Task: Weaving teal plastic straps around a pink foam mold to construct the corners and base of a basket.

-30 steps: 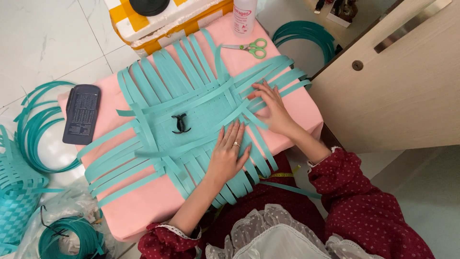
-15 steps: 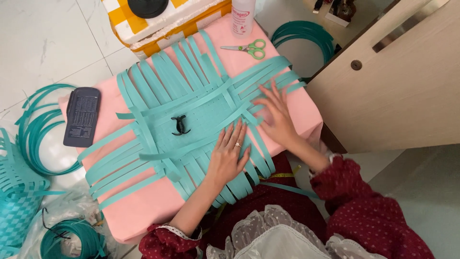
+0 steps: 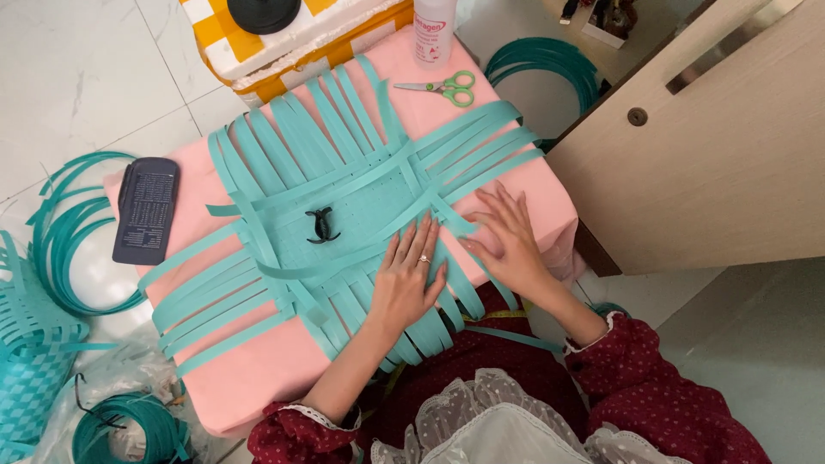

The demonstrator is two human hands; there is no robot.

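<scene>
Two hands press flat on the woven teal strip mat (image 3: 344, 215), which lies on the pink foam board (image 3: 249, 378). Left hand (image 3: 408, 279) and right hand (image 3: 507, 241) rest at the mat's near-right edge, fingers spread and gripping nothing, apparently pinning crossings. A black clip (image 3: 320, 225) clamps the mat's centre.

The floor (image 3: 86, 77) is laid with large, glossy white tiles, on which soft daylight is reflected. A pale wooden cabinet door (image 3: 722, 163), fitted with a long metal handle (image 3: 730, 47) and a round lock (image 3: 637, 117), is seen at the right. Greyer tiles (image 3: 756, 344) are seen below it.
</scene>
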